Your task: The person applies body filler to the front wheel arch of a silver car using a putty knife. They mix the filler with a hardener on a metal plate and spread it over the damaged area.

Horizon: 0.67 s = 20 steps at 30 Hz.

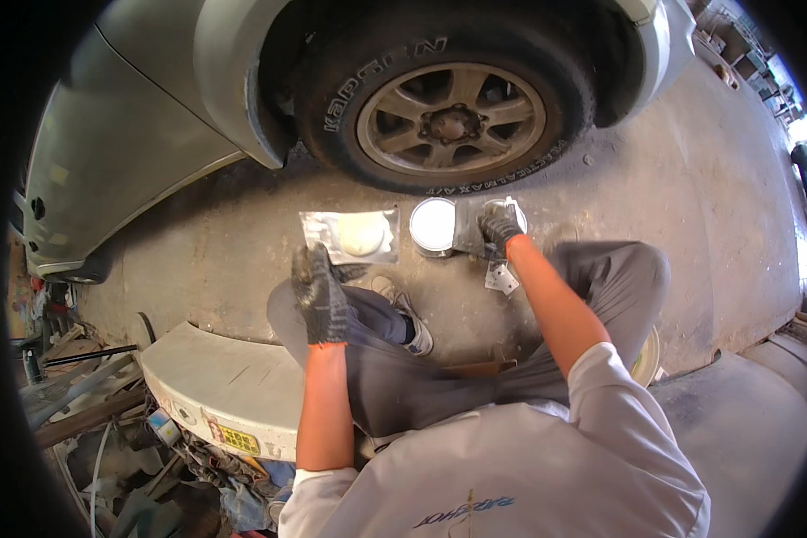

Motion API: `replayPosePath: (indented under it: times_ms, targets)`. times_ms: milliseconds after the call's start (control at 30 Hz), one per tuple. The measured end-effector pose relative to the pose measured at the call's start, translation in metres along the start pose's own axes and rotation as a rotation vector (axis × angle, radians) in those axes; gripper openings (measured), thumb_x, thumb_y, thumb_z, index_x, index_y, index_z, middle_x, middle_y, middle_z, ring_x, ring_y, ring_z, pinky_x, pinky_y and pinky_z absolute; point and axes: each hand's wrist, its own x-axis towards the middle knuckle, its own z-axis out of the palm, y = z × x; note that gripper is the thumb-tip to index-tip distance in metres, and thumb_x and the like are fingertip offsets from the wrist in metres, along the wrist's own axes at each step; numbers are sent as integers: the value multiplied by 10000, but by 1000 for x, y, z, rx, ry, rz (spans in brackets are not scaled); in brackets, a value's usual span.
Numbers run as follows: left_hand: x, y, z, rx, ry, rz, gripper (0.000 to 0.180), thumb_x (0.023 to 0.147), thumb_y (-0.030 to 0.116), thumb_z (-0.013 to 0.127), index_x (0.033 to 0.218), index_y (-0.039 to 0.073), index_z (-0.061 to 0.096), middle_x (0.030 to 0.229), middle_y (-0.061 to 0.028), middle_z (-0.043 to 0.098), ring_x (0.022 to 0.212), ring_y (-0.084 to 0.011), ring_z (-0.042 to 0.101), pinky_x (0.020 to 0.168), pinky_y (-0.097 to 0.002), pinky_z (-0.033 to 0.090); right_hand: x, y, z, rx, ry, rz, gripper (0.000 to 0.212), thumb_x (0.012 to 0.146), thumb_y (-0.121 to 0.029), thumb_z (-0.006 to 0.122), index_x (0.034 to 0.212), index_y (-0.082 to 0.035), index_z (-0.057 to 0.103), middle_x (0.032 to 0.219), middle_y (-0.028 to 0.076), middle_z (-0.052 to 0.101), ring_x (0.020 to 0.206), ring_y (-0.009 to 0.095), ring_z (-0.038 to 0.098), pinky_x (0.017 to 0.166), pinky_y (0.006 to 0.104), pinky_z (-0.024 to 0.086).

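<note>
My left hand (316, 285), in a dark glove, is raised with its fingers stretched and thumb apart, beside the lower left edge of a clear plastic sheet or bag (318, 226). A pale round mound (361, 233) of some soft-looking material lies on or in that sheet. My right hand (500, 228), gloved too, is closed over a second light-rimmed round container (521, 215), largely covered by the hand. Against its fingers lies a dark grey flat rectangular piece (469, 226), apparently gripped. This piece overlaps the edge of a round tin (432, 224) with a white top.
A vehicle wheel (448, 121) stands just beyond the containers, under a pale car body (143, 108). Small white card-like pieces (501, 278) are below my right hand. A pale curved panel (229, 381) and heaped scrap (170, 484) lie to the left.
</note>
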Motion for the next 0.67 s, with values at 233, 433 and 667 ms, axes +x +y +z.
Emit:
replayPosePath:
  times_ms: [233,433,667]
  targets:
    - [14,-49,-1,-38,-68,-184,483,994,204,576,1392,-22,420,1197,-72,567,1017,-136,572,833,-289,515,77,94,150,-135,102,-109,285,864,-275,603,1060,-71,644,866,215,675,788,347,660,700,461,527]
    - [27,-85,28,198,-133,-47,456,1005,145,552,1411,-2,406,1235,-76,588,1124,-167,573,940,-292,495,91,142,226,-743,31,-392,248,811,-273,581,899,-93,727,911,214,688,842,374,665,735,462,534]
    - [16,8,122,545,-546,-115,329,993,72,529,1307,-24,557,1353,-149,553,1237,-244,534,1040,-356,454,31,82,79,303,180,24,235,802,-306,594,813,-111,725,863,188,697,805,347,674,717,449,542]
